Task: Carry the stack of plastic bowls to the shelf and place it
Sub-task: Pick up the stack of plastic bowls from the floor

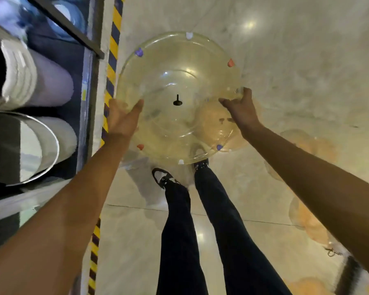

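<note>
The bowls (177, 96), clear plastic with small coloured tabs around the rim, are held above the pale floor (296, 71), in front of the legs (200, 220). The left rim is gripped by the left hand (121, 120), fingers closed on it with the thumb inside. The right rim is clasped by the right hand (241, 109), fingers curled over the edge. A shelf (41, 103) holding metal pots is seen at left, just beyond a striped floor line (111, 67).
</note>
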